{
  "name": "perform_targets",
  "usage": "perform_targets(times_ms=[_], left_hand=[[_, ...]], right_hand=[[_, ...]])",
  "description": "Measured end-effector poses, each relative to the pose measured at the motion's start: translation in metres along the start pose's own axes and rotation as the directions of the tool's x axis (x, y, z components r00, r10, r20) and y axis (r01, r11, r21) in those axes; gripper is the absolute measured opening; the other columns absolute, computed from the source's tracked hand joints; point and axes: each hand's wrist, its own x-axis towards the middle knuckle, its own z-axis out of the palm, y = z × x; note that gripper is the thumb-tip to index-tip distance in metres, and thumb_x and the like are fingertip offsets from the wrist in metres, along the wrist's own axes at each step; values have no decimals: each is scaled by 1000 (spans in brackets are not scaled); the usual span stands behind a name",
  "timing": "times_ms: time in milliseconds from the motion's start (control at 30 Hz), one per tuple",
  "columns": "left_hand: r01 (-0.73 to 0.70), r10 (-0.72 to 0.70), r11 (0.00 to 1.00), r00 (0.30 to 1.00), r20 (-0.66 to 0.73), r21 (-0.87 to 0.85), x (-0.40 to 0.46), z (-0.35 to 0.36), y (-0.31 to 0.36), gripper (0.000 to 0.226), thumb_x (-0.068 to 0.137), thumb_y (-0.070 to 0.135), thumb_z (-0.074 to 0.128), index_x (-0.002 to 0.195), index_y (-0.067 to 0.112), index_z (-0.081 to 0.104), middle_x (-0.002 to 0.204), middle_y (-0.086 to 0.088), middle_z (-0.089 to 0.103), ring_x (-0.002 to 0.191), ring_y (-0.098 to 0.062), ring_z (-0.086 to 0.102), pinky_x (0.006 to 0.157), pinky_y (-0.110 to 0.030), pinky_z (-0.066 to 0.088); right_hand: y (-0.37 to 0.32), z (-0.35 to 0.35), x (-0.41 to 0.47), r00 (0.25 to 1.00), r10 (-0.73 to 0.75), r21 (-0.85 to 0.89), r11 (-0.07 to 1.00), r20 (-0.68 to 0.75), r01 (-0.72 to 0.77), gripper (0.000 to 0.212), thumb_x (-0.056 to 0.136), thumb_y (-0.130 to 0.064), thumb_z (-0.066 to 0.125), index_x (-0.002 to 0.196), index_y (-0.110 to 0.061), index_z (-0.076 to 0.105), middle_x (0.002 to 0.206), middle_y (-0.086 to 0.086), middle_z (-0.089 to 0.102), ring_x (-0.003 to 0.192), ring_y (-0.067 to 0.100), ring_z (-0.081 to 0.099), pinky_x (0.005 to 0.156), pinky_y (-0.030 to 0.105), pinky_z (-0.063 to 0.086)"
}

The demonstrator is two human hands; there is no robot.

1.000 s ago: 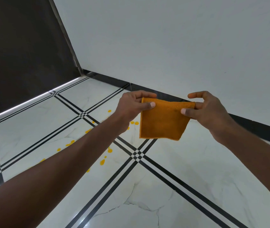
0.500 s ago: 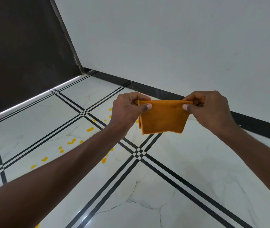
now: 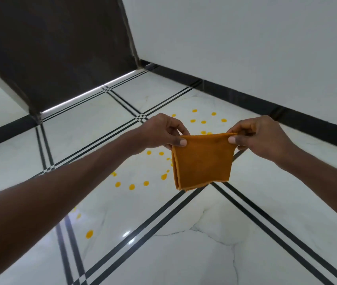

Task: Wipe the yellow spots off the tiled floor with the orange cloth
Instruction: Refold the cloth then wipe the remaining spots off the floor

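Cloth: your orange cloth (image 3: 202, 161) hangs folded at centre frame, off the tiled floor (image 3: 235, 254).
Left grip: your left hand (image 3: 161, 133) pinches the cloth's upper left corner, thumb in front.
Right grip: your right hand (image 3: 260, 136) pinches the upper right corner the same way.
Top edge: it runs level, left to right, between both grips.
Spots: the yellow spots (image 3: 131, 187) lie below and behind the cloth, mostly toward frame left and upper centre; none look wiped yet.
Nearer hand: your left, judging by the cluster under its wrist.
Next: likely lower the cloth down and left.
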Motion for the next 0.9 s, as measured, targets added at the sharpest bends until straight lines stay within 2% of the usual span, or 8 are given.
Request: perform_targets(times_ms=[233, 367, 500, 600, 667, 733, 800, 900], left_hand=[[143, -101, 979, 960, -261, 148, -24, -37, -104, 17, 82, 14, 78, 99, 17, 78, 81, 13, 70, 77, -3, 65, 73, -17, 54], [207, -108, 954, 912, -395, 216, -35, -8, -189, 20, 77, 11, 76, 95, 21, 79, 88, 2, 77, 82, -14, 68, 75, -22, 49], [176, -115, 934, 972, -206, 310, -70, 62, -280, 18, 80, 11, 70, 94, 16, 80, 96, -4, 77, 85, -23, 72, 83, -31, 55], [267, -270, 881, 962, -48, 390, -84, 84, -322, 21, 88, 19, 68, 108, 22, 75, 111, 2, 73, 103, -17, 67, 94, -37, 53], [328, -293, 872, 944, -150, 363, -85, 74, -348, 23, 90, 23, 66, 112, 21, 72, 111, 0, 72, 104, -18, 66, 93, -38, 52], [380, -310, 853, 920, -240, 357, -82, 58, -370, 31, 90, 26, 65, 120, 19, 68, 116, -4, 69, 109, -24, 64, 94, -38, 50], [404, -346, 804, 914, -211, 435, -78, 41, -388, 50, 92, 31, 63, 139, 17, 54, 136, -8, 57, 124, -27, 54, 100, -39, 45], [380, -420, 700, 904, -82, 605, -63, 33, -407, 93, 88, 46, 66, 158, 11, 16, 163, -15, 19, 149, -32, 22, 113, -45, 33]], right_hand=[[-39, 114, 68, 983, -147, -116, 980, 109, 160, 12, 85, -16, 77, 96, -21, 79, 85, -3, 73, 80, 15, 68, 79, 32, 54], [-27, 200, 67, 983, -143, -222, 961, 117, 166, 18, 84, -15, 72, 97, -27, 77, 86, -1, 70, 86, 24, 65, 76, 31, 49], [12, 292, 6, 934, 31, -516, 840, 355, 168, 27, 84, -1, 56, 100, -17, 70, 91, 6, 70, 88, 27, 67, 75, 35, 53], [35, 346, -16, 924, -74, -543, 791, 374, 283, 25, 67, 3, 75, 87, -9, 66, 79, 12, 67, 74, 32, 64, 67, 40, 54], [44, 376, 1, 931, -188, -550, 764, 313, 339, 35, 70, -8, 79, 103, -8, 66, 96, 14, 69, 86, 32, 64, 77, 44, 55], [47, 409, 17, 902, -249, -562, 714, 353, 417, 47, 88, -23, 66, 131, -8, 56, 131, 18, 61, 118, 37, 58, 100, 50, 48], [45, 445, 23, 884, -232, -580, 682, 407, 446, 64, 97, -36, 46, 153, -8, 35, 158, 23, 36, 144, 42, 36, 116, 57, 32], [42, 478, 12, 920, -132, -599, 723, 370, 345, 76, 97, -46, 30, 162, -12, 10, 168, 23, 8, 156, 42, 7, 123, 63, 10]])
